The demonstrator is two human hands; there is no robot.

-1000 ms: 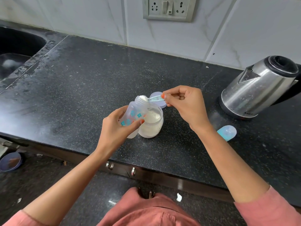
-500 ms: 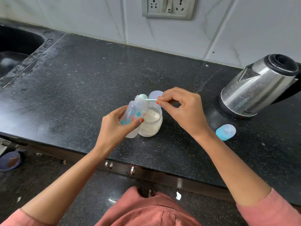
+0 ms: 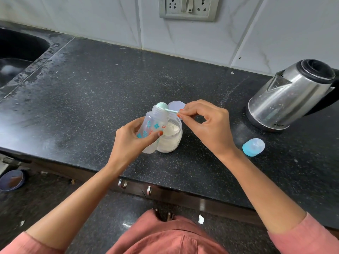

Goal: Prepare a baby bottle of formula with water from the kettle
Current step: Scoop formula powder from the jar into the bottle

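My left hand (image 3: 131, 142) grips a clear baby bottle (image 3: 152, 123) with blue leaf prints, tilted over an open jar of white formula powder (image 3: 170, 136) on the black counter. My right hand (image 3: 205, 123) pinches the handle of a small mint-green scoop (image 3: 163, 106), whose bowl is turned face down on the bottle's open mouth. A steel electric kettle (image 3: 291, 96) with a black lid stands at the right, apart from both hands. The bottle's blue cap (image 3: 254, 146) lies on the counter below the kettle.
The jar's pale round lid (image 3: 176, 105) lies just behind the jar. A sink (image 3: 16, 52) is set into the counter (image 3: 82, 92) at the far left. A wall socket (image 3: 187, 8) sits on the tiled wall. A small bowl (image 3: 12, 180) rests on the floor at lower left.
The scoop, heaped with powder and level a second ago, has been rolled over onto the bottle's mouth, so its bowl faces down. My right fingers have twisted with it; the left hand holds still.
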